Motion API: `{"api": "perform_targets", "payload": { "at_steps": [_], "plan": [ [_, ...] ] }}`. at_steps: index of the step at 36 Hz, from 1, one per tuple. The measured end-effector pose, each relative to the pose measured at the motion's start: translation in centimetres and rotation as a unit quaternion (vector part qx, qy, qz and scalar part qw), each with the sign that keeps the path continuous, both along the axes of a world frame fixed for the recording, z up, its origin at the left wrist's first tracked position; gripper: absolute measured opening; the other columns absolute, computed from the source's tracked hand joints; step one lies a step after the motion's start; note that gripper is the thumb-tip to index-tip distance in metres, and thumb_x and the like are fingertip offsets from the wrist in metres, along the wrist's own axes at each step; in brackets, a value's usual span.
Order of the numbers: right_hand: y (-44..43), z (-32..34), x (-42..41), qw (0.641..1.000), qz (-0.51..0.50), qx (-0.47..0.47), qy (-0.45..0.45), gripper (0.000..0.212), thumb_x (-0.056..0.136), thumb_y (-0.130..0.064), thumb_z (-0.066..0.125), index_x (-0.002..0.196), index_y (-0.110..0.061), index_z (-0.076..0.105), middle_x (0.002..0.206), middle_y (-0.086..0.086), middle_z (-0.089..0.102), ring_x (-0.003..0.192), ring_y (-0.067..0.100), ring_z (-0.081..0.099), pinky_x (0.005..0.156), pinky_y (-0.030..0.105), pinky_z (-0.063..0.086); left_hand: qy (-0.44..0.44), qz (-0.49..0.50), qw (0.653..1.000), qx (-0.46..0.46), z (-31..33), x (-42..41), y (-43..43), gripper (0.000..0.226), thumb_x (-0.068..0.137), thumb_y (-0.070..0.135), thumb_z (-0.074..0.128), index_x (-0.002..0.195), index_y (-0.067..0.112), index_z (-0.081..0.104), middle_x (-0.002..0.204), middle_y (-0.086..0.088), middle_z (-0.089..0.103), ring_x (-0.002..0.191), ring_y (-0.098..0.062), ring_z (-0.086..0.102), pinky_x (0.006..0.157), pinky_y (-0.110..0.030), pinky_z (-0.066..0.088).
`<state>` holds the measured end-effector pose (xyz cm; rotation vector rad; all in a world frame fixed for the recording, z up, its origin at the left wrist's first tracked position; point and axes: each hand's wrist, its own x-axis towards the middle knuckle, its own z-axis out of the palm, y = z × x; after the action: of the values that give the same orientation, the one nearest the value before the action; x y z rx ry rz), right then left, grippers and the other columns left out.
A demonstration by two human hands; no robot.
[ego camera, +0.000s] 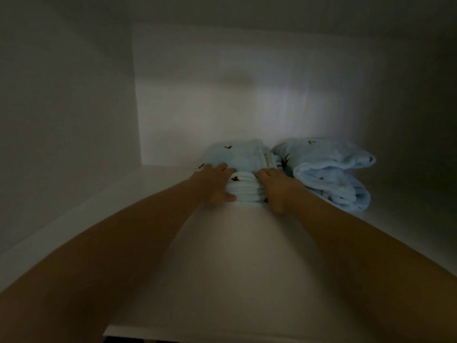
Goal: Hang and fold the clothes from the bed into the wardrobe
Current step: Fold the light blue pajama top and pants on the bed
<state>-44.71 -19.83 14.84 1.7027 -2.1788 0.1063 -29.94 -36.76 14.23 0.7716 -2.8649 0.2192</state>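
On the wardrobe shelf (pixel 222 268), both hands clasp a folded pale-blue garment.

At the far left the left wall (pixel 61 107) of the white compartment stands dim, meeting the brighter back wall (pixel 210 95). Right of it, the left hand (pixel 215 184) reaches in on a bare forearm, with its fingers laid over the top left of the folded garment (pixel 244 157) and its thumb hooked round the near edge, so it grips that side. The garment, pale blue with small dark marks, sits on the shelf towards the far middle, its stacked folds showing between the hands. The right hand (pixel 277 189) holds the garment's right side with its fingers bent over the top; its thumb is hidden. Just beside it on the right lies a second folded piece (pixel 331 174) of the same pale-blue fabric, looser and near the far right corner.
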Motion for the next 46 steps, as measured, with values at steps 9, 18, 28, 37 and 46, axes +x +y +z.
{"api": "perform_targets", "payload": {
  "at_steps": [9,18,28,37,46],
  "plan": [
    [0.8,0.0,-1.0,1.000,-0.019,0.002,0.003,0.060,0.087,-0.015,0.063,0.141,-0.013,0.038,0.142,0.009,0.044,0.129,0.027,0.043,0.101,0.040,0.045,-0.002,-0.013,1.000,0.002,0.1,-1.1,1.2,0.095,0.087,0.068,0.057,0.159,0.027,0.011,0.166,-0.008,0.010,0.148,-0.040,0.020,0.121,-0.048,0.018],
    [2.7,0.3,-2.6,0.998,-0.069,0.008,-0.010,0.053,0.085,-0.012,0.062,0.133,-0.016,0.041,0.139,0.007,0.045,0.123,0.027,0.045,0.096,0.044,0.047,-0.005,-0.027,1.000,0.006,0.5,-3.7,3.9,0.093,0.088,0.068,0.055,0.159,0.025,0.012,0.166,-0.009,0.011,0.146,-0.043,0.021,0.120,-0.049,0.020],
    [3.7,0.5,-2.8,0.992,-0.115,0.035,-0.026,0.061,0.085,-0.013,0.062,0.138,-0.020,0.033,0.148,0.004,0.033,0.137,0.028,0.030,0.103,0.054,0.042,0.016,-0.012,1.000,-0.003,0.0,-4.9,5.6,0.091,0.087,0.067,0.055,0.158,0.027,0.014,0.165,-0.007,0.011,0.145,-0.046,0.018,0.118,-0.055,0.023],
    [4.6,1.9,-1.4,0.993,-0.108,0.051,0.002,0.071,0.090,-0.028,0.061,0.151,-0.016,0.026,0.160,0.006,0.020,0.148,0.030,0.018,0.116,0.051,0.028,0.027,-0.005,0.999,0.040,1.4,-2.9,6.4,0.097,0.083,0.060,0.066,0.157,0.025,0.015,0.163,-0.009,0.017,0.147,-0.038,0.017,0.118,-0.049,0.026],
    [8.1,4.3,2.5,0.983,-0.042,-0.129,-0.126,0.041,0.099,-0.010,0.050,0.139,0.000,0.049,0.125,0.021,0.063,0.113,0.034,0.060,0.092,0.032,0.046,0.046,-0.003,0.995,0.091,4.8,2.1,12.0,0.090,0.090,0.054,0.064,0.158,0.018,0.018,0.165,-0.007,0.019,0.151,-0.024,0.019,0.120,-0.033,0.017]
  ]
}}
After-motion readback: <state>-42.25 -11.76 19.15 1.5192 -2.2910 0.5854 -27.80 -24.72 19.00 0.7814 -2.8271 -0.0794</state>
